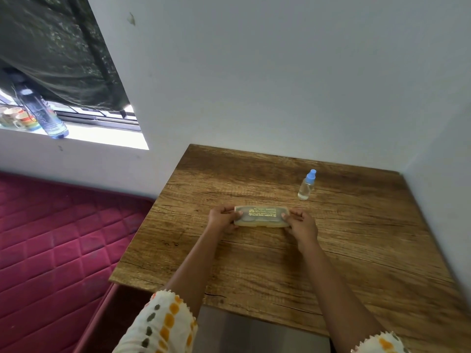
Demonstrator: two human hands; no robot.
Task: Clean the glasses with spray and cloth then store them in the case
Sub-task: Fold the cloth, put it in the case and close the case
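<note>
A translucent yellowish glasses case (262, 216) with gold print on its lid lies closed on the wooden table (280, 263). Dim dark shapes show through the lid. My left hand (221, 218) grips the case's left end and my right hand (302, 223) grips its right end. A small clear spray bottle (307, 185) with a blue cap stands upright behind the case, to the right, apart from both hands. No cloth is visible.
The table sits in a corner, with white walls behind and to the right. A maroon quilted mattress (51, 238) lies to the left. On the window sill at far left stand a blue water bottle (43, 110) and striped mugs (17, 118).
</note>
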